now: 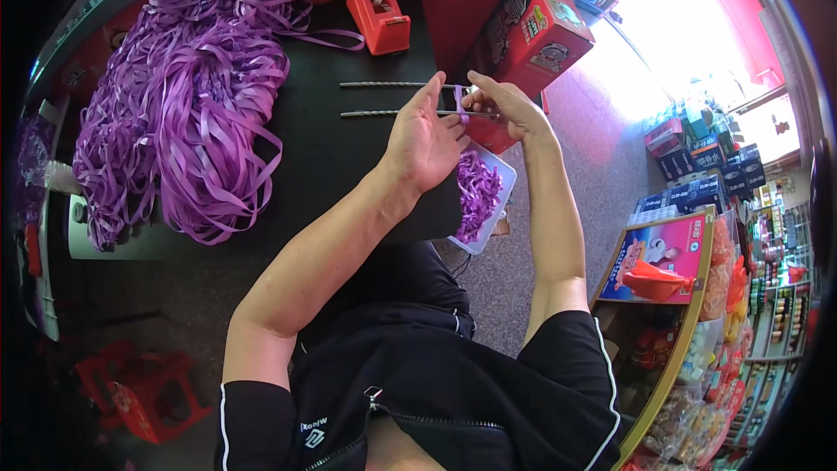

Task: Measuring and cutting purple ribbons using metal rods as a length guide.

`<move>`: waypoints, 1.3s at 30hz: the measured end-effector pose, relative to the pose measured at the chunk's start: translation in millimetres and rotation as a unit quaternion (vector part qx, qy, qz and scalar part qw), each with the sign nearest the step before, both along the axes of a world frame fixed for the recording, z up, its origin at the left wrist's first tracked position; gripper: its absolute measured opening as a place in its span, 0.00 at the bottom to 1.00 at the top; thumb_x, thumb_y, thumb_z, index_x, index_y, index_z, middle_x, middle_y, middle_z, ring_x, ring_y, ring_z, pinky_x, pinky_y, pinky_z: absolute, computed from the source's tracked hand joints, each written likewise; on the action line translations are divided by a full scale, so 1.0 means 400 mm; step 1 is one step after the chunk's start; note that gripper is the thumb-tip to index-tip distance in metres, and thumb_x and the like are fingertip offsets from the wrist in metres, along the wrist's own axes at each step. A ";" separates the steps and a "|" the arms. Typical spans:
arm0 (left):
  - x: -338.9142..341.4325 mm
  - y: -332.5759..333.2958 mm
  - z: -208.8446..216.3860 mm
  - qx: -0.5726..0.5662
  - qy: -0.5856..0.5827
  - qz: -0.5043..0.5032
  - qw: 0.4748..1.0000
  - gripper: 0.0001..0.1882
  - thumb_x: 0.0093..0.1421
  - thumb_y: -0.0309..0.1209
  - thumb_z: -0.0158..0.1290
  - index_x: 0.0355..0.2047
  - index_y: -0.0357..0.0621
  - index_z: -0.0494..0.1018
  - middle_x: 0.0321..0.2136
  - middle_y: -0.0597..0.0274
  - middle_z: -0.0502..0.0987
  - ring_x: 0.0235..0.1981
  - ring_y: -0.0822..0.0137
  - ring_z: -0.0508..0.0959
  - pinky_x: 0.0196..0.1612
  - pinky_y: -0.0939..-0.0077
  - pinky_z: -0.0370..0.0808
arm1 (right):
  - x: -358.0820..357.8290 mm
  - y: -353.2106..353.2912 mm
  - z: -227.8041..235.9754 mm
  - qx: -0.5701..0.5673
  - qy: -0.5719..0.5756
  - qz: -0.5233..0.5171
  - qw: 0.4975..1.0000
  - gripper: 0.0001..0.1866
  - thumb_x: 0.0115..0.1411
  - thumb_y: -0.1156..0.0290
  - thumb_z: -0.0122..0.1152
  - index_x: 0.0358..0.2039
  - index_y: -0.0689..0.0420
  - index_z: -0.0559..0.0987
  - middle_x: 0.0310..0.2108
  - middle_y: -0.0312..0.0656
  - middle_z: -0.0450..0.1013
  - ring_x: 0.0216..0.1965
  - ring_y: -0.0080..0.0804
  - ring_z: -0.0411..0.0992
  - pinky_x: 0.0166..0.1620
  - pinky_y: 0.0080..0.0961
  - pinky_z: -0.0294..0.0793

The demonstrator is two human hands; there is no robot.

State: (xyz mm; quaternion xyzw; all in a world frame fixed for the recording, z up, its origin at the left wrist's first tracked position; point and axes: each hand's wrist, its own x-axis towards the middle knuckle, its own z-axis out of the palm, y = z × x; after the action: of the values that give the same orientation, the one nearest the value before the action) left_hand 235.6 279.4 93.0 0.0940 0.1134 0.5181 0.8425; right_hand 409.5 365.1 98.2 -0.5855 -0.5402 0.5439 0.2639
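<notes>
Two thin spiral metal rods (370,113) lie parallel over the black table, with a short purple ribbon (459,94) looped across both near their right part. My left hand (425,139) is by the rods, palm turned up and thumb apart from the fingers, its fingertips close to the ribbon. From the other side, my right hand (510,109) has its fingers curled in at the ribbon, seemingly pinching it. The exact grip is small and partly hidden. Below the hands, a white plastic tub (508,181) holds many cut or knotted purple ribbon pieces (478,196).
A large heap of purple ribbon (209,96) covers the left of the black table (323,174). A red tape dispenser (378,17) stands at the back. Right of the table are a red carton (536,30), stacked boxes (697,153) and a display case (658,253). Red stools (148,392) stand lower left.
</notes>
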 end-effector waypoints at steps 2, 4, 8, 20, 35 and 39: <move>0.001 0.001 -0.001 -0.006 0.001 0.002 1.000 0.35 0.64 0.51 0.41 0.68 0.67 0.40 0.64 0.28 0.28 0.68 0.43 0.32 0.66 0.53 0.24 | -0.007 0.005 0.013 -0.008 -0.042 -0.002 0.999 0.29 0.53 0.41 0.59 0.27 0.59 0.83 0.21 0.31 0.72 0.26 0.17 0.66 0.35 0.18 0.61; 0.001 0.001 -0.001 -0.008 -0.002 0.001 1.000 0.36 0.64 0.51 0.41 0.68 0.66 0.39 0.63 0.27 0.25 0.68 0.43 0.28 0.66 0.53 0.24 | -0.008 0.011 0.020 -0.027 -0.049 0.003 0.998 0.28 0.52 0.42 0.61 0.27 0.60 0.83 0.21 0.31 0.72 0.26 0.17 0.66 0.34 0.17 0.61; -0.003 -0.001 0.001 -0.007 -0.004 0.002 1.000 0.37 0.65 0.52 0.40 0.68 0.65 0.36 0.64 0.28 0.26 0.68 0.43 0.28 0.66 0.53 0.24 | 0.004 0.001 0.018 -0.008 -0.044 0.029 0.999 0.22 0.52 0.49 0.65 0.29 0.60 0.83 0.23 0.32 0.74 0.26 0.17 0.67 0.32 0.16 0.61; -0.006 0.001 -0.004 0.008 -0.012 -0.004 1.000 0.39 0.64 0.53 0.39 0.68 0.61 0.33 0.64 0.29 0.26 0.68 0.43 0.29 0.66 0.53 0.22 | 0.045 0.017 -0.020 -0.042 0.054 0.022 0.997 0.09 0.53 0.66 0.64 0.32 0.55 0.84 0.26 0.30 0.76 0.26 0.13 0.69 0.24 0.13 0.55; -0.001 0.006 -0.011 0.014 -0.016 0.003 1.000 0.39 0.63 0.53 0.41 0.68 0.64 0.36 0.64 0.28 0.25 0.68 0.43 0.27 0.65 0.52 0.20 | -0.008 0.023 -0.004 0.070 -0.112 0.052 0.990 0.17 0.53 0.58 0.63 0.26 0.61 0.82 0.21 0.34 0.73 0.25 0.20 0.68 0.31 0.17 0.65; 0.000 0.009 -0.018 0.016 -0.015 0.001 1.000 0.39 0.63 0.54 0.40 0.68 0.63 0.36 0.64 0.28 0.25 0.68 0.43 0.27 0.65 0.52 0.20 | 0.001 0.017 0.001 0.061 -0.063 0.041 0.995 0.13 0.51 0.62 0.64 0.25 0.61 0.83 0.22 0.36 0.74 0.26 0.21 0.69 0.32 0.17 0.66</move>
State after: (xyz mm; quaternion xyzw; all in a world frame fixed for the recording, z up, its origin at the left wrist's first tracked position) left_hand 235.5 283.0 86.0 0.0997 0.0920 0.5225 0.8418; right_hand 409.9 372.1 98.6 -0.5789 -0.6114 0.4823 0.2418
